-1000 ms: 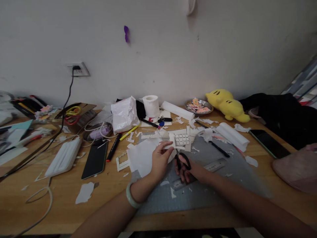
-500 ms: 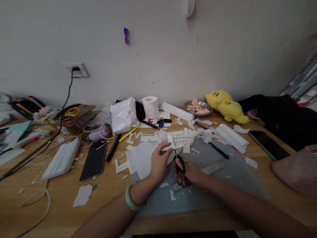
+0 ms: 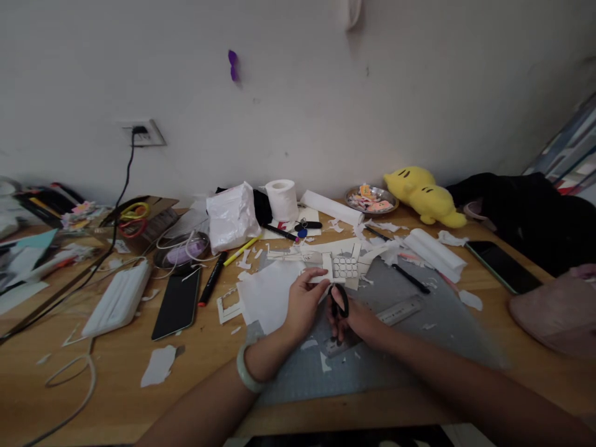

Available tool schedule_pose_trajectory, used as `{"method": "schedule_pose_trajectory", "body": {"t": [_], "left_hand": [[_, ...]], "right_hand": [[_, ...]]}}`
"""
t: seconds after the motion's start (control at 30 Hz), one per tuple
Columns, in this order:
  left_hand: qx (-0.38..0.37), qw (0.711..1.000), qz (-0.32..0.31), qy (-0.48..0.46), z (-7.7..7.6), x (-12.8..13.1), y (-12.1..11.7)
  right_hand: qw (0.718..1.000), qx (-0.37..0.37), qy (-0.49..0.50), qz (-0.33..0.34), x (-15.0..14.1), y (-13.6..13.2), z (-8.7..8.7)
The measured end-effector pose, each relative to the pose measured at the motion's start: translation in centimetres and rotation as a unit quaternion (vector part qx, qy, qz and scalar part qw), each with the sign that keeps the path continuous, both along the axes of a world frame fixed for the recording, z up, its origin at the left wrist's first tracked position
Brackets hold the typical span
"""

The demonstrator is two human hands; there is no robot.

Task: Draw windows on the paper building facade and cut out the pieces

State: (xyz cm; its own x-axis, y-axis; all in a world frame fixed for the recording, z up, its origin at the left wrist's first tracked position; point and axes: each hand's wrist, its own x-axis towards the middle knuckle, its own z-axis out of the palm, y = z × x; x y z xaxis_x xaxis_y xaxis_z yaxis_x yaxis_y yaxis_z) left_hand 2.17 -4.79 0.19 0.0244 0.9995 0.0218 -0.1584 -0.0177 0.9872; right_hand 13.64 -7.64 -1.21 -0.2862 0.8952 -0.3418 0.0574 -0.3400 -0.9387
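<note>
Between its thumb and fingers my left hand [image 3: 305,298] pinches a white paper cutout [image 3: 328,268], held over the cutting mat. My right hand [image 3: 351,316] grips black-handled scissors [image 3: 341,301], with its fingers in the loops; the blades are mostly hidden near the cutout's lower edge. Just beyond the hands lies a piece of paper with rows of drawn circles [image 3: 345,267]. A clear ruler [image 3: 400,310] rests on the grey cutting mat [image 3: 437,347], partly under my right hand. White sheet paper [image 3: 265,295] lies left of my left hand.
Paper scraps [image 3: 158,366] are strewn around. A black phone [image 3: 176,304], a white pouch [image 3: 116,298] and markers [image 3: 213,279] lie to the left. Along the wall stand a toilet roll [image 3: 282,200], a metal bowl [image 3: 371,202] and a yellow plush toy [image 3: 423,195]. Another phone [image 3: 503,266] lies right.
My left hand has turned the paper cutout and shifted slightly right. The circle-patterned piece now shows more fully behind it. The scissors stay in my right hand, almost in place.
</note>
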Motion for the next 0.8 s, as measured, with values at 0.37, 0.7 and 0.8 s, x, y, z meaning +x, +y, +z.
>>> {"method": "schedule_pose_trajectory", "body": {"t": [0.37,0.7,0.8], "left_hand": [[-0.009,1.0,-0.008,-0.008,-0.1,-0.1,0.3],[-0.012,0.999,0.029,-0.027,-0.8,-0.7,1.6],[-0.008,0.997,0.061,-0.037,-1.3,-1.3,2.8]], "right_hand": [[1.0,0.004,-0.013,-0.007,-0.1,0.0,-0.1],[0.995,-0.068,0.061,0.037,0.7,0.4,0.5],[0.989,-0.078,0.077,0.095,1.1,0.4,0.6]]}}
